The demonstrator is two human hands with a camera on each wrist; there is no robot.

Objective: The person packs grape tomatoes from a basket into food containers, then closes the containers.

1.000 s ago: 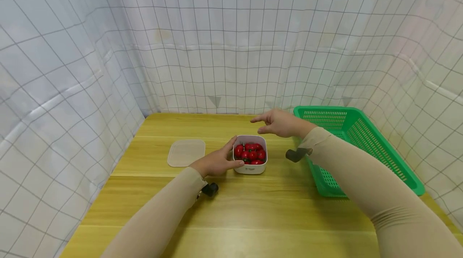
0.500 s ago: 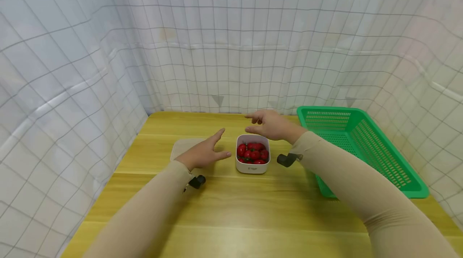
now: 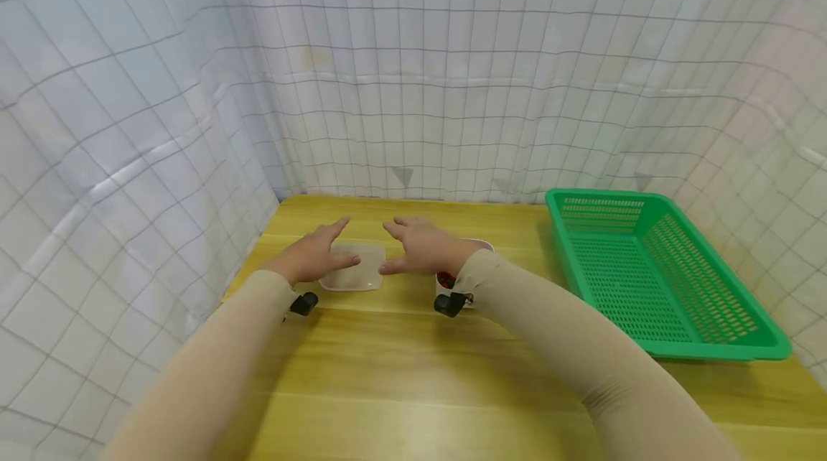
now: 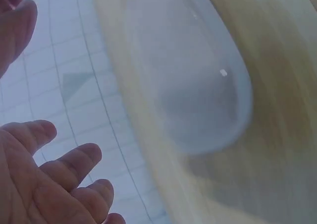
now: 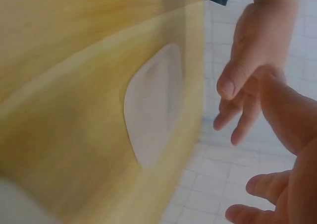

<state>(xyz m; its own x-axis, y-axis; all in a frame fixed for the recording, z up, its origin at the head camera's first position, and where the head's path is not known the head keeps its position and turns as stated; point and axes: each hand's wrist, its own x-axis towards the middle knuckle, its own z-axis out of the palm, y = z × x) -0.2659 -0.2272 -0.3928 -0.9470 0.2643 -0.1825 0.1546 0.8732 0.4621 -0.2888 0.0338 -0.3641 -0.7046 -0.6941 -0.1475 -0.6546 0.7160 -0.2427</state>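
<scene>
A translucent, rounded-square lid [image 3: 357, 268] lies flat on the wooden table between the two hands; it shows large in the left wrist view, as a pale lid [image 4: 198, 85]. My left hand [image 3: 311, 254] hovers at the lid's left side, fingers spread and holding nothing. On the lid's other side my right hand [image 3: 426, 245] hangs with thumb and fingers apart, also holding nothing. Beneath the right wrist stands a white container [image 3: 481, 243] with red cherry tomatoes [image 3: 446, 279], mostly hidden by that hand and sleeve.
A large green perforated basket [image 3: 646, 289] stands at the right of the table [image 3: 388, 375]. White grid-patterned curtains [image 3: 413, 87] enclose the table at the back and both sides.
The left hand has let go of the tomato container and moved left to the lid. My right hand has swung left across the container toward the lid. The view has shifted slightly.
</scene>
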